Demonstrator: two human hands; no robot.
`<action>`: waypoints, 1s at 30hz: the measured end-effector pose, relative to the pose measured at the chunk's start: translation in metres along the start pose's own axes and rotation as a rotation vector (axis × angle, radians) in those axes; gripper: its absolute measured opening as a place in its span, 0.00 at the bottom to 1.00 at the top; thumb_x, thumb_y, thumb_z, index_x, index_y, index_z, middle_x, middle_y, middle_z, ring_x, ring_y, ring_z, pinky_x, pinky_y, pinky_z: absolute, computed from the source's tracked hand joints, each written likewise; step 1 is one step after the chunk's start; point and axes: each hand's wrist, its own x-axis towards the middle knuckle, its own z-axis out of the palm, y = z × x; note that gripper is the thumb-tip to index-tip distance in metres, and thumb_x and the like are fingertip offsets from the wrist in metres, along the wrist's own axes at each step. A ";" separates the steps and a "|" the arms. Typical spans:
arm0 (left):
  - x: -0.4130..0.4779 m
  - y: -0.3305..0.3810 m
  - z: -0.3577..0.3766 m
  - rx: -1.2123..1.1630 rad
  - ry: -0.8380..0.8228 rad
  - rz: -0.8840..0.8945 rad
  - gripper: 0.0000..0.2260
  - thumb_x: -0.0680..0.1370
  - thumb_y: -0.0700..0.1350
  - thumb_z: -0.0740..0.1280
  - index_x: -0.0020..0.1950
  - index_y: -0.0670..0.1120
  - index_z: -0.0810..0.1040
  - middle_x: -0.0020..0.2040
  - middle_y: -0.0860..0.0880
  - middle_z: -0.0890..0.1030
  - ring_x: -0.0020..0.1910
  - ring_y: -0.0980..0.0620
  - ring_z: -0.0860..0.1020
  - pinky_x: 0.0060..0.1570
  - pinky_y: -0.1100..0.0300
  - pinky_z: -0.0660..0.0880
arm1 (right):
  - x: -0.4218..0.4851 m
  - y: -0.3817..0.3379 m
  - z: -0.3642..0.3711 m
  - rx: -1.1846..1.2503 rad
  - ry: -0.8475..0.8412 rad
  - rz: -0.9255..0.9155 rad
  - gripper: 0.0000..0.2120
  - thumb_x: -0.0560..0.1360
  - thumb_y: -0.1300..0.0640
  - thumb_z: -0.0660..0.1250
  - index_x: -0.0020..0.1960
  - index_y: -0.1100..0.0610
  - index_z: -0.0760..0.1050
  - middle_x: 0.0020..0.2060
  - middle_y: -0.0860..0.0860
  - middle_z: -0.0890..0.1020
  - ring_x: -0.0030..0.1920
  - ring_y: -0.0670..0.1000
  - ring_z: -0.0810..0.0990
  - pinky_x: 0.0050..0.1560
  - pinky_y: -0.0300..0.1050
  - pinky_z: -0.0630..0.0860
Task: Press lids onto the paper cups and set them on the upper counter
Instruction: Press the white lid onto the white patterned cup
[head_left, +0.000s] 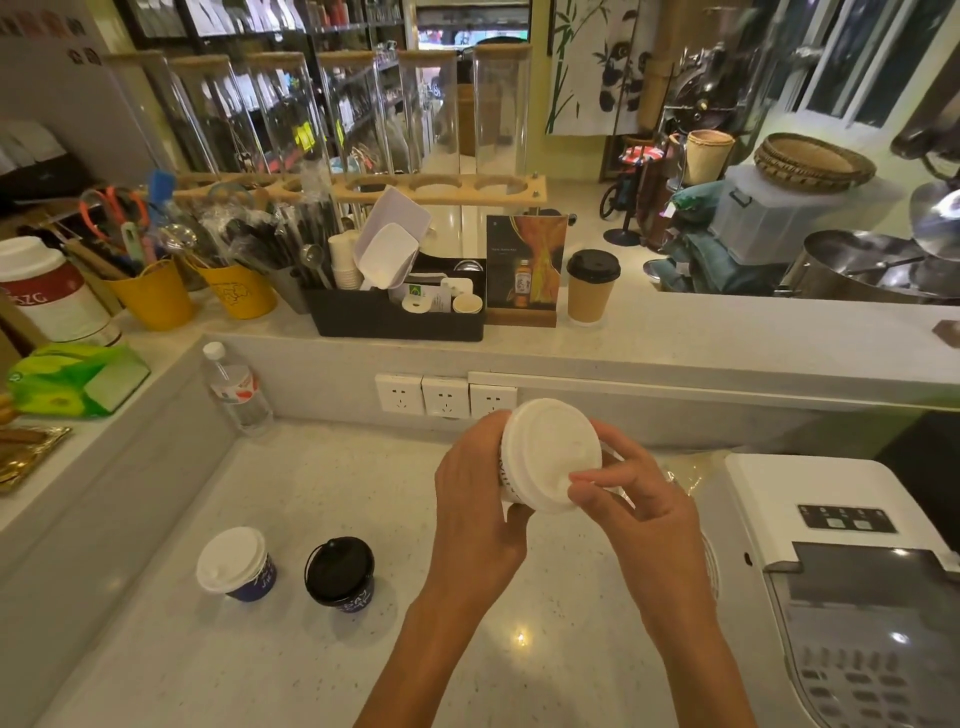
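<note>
Both hands hold a paper cup with a white lid (545, 452) above the lower counter (322, 493), tilted toward me. My left hand (475, 499) wraps the cup's side. My right hand (634, 493) pinches the lid's rim with thumb and fingers. On the lower counter stand a blue cup with a white lid (234, 564) and a blue cup with a black lid (340, 574). A brown cup with a black lid (591, 286) stands on the upper counter (727, 338).
A water bottle (236, 387) stands in the lower counter's back left corner. A white machine (857, 571) fills the right side. The upper counter carries a black organiser (395, 314), a menu card (524, 270) and yellow buckets (156, 299) of utensils. Wall sockets (445, 396) sit below its edge.
</note>
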 end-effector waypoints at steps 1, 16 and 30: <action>0.000 0.001 0.000 0.005 0.008 0.000 0.35 0.70 0.51 0.77 0.70 0.62 0.61 0.67 0.60 0.70 0.67 0.54 0.71 0.67 0.45 0.72 | 0.001 0.001 -0.001 -0.011 -0.010 -0.009 0.02 0.66 0.60 0.74 0.39 0.56 0.83 0.54 0.33 0.82 0.55 0.30 0.78 0.43 0.23 0.75; 0.004 -0.001 0.003 0.018 -0.077 0.126 0.35 0.69 0.45 0.77 0.70 0.54 0.62 0.66 0.57 0.67 0.66 0.58 0.67 0.62 0.44 0.75 | 0.001 0.009 -0.013 0.308 -0.260 0.299 0.26 0.59 0.48 0.83 0.52 0.48 0.77 0.57 0.46 0.82 0.63 0.57 0.77 0.58 0.51 0.80; 0.006 -0.010 -0.001 -0.032 -0.161 -0.034 0.38 0.65 0.47 0.80 0.68 0.58 0.61 0.65 0.57 0.69 0.65 0.53 0.70 0.61 0.54 0.75 | 0.004 0.017 0.002 0.061 -0.261 0.196 0.32 0.68 0.39 0.74 0.70 0.38 0.69 0.61 0.40 0.78 0.61 0.44 0.79 0.52 0.44 0.82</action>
